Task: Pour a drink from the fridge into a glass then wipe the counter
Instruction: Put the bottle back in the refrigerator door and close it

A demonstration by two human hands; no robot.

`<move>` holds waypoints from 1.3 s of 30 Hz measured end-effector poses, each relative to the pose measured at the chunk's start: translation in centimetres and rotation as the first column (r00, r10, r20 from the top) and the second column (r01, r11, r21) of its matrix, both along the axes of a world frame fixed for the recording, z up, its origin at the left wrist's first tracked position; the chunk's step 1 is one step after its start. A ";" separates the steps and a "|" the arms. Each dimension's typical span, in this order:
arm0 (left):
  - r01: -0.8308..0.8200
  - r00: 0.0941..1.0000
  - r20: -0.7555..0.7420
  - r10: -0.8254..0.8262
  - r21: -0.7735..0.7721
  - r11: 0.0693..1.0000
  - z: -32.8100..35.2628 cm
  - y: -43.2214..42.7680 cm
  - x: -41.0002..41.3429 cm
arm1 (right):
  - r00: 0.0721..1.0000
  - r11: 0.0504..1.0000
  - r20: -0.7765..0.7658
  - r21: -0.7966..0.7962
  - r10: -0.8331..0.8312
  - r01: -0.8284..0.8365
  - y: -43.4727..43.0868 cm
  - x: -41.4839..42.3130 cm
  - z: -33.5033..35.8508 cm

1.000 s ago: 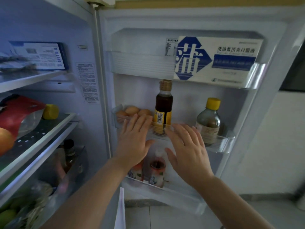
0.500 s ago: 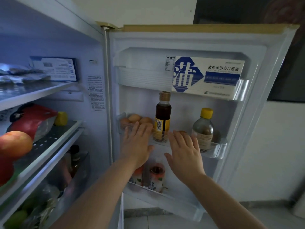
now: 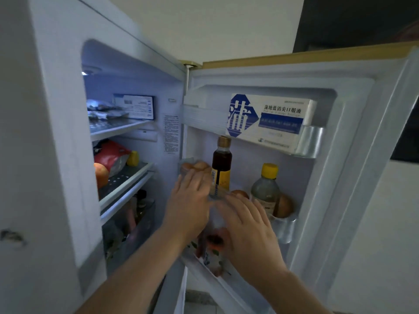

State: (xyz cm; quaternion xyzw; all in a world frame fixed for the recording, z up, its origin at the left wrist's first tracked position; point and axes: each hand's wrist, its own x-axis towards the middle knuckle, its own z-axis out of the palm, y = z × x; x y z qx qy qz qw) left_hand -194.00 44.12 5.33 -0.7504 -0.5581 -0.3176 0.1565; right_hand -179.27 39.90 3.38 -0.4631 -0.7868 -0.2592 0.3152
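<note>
The fridge stands open, its door (image 3: 353, 177) swung out to the right. On the door's lowest shelf stand small drink bottles (image 3: 213, 250) with orange labels, partly hidden behind my hands. My left hand (image 3: 190, 205) and my right hand (image 3: 247, 230) are both raised flat in front of the door's middle shelf (image 3: 283, 225), fingers apart and holding nothing. A dark brown bottle (image 3: 222, 164) with a tan cap and a clear bottle (image 3: 265, 191) with a yellow cap stand on that middle shelf, just beyond my fingertips.
Eggs (image 3: 195, 166) lie on the middle door shelf. A white and blue box (image 3: 267, 118) fills the top door shelf. Inside the fridge are a red bag (image 3: 111, 155), an orange fruit (image 3: 101, 175), a yellow item (image 3: 132, 158) and glass shelves (image 3: 122, 182).
The view has pulled back and up, so the fridge's top and left wall now show. Both hands have stayed flat before the middle door shelf, drifting slightly right and closer together.
</note>
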 end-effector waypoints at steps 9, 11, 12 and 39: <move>-0.285 0.946 -0.070 0.316 0.280 0.917 2.7 -10.1 -1.5 | 0.969 0.869 -0.074 0.462 0.234 -0.175 -8.9 3.9 6.8; -0.357 0.918 -0.065 0.391 0.293 0.887 3.6 -11.9 -1.8 | 0.972 0.856 -0.081 0.494 0.221 -0.153 -9.2 4.8 7.9; -0.397 0.900 -0.057 0.431 0.300 0.868 4.1 -12.8 -2.0 | 0.972 0.857 -0.090 0.495 0.215 -0.144 -9.2 5.2 8.3; -0.426 0.899 -0.044 0.436 0.148 0.893 5.6 -17.1 -14.4 | 0.688 0.696 -0.140 0.277 0.712 -0.663 -6.4 -13.3 8.1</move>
